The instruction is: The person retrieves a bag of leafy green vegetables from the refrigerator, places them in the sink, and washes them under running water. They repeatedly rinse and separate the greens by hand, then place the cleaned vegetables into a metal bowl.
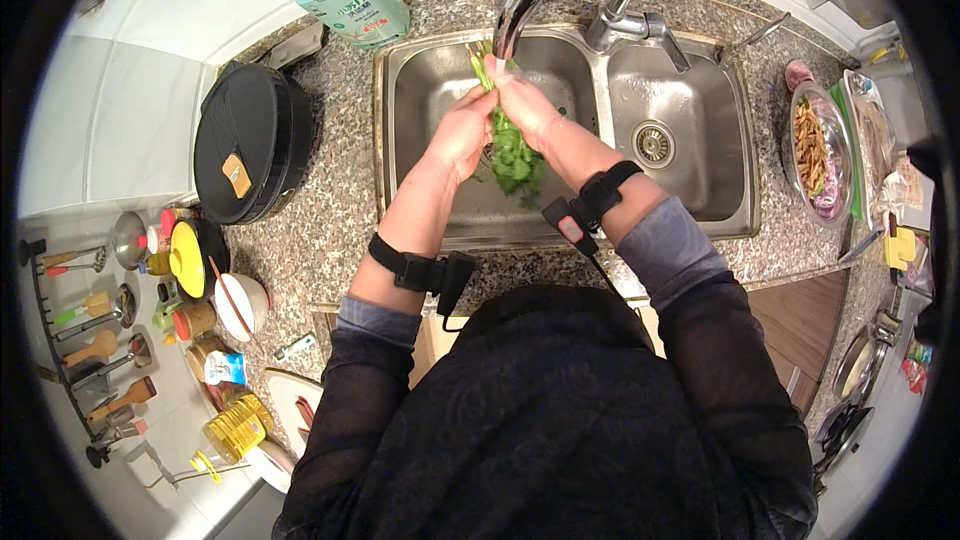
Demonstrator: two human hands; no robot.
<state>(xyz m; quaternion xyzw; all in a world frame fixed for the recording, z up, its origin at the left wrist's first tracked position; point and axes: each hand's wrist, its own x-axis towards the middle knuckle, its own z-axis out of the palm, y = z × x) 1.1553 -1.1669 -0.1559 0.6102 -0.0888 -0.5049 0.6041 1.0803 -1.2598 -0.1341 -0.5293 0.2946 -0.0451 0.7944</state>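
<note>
A bunch of leafy green herbs, perhaps coriander (pixel 516 157), hangs over the left basin (pixel 427 202) of a stainless steel double sink. Its stems point towards the back and its leaves towards me. My left hand (pixel 463 131) grips the stems from the left side. On the other side, my right hand (pixel 525 101) holds the same bunch, its fingers close to the stems. Right above my right fingers is the spout of a chrome faucet (pixel 517 11), with what looks like water at its mouth. My hands partly hide the stems.
The right basin (pixel 675 187) has a drain strainer (pixel 653 144). A green pump bottle (pixel 356 0) stands behind the sink. Left is a round black appliance (pixel 251 142); farther along are a white bowl (pixel 241 306) and an oil bottle (pixel 238 427). A bowl of cut food (pixel 819 154) sits right.
</note>
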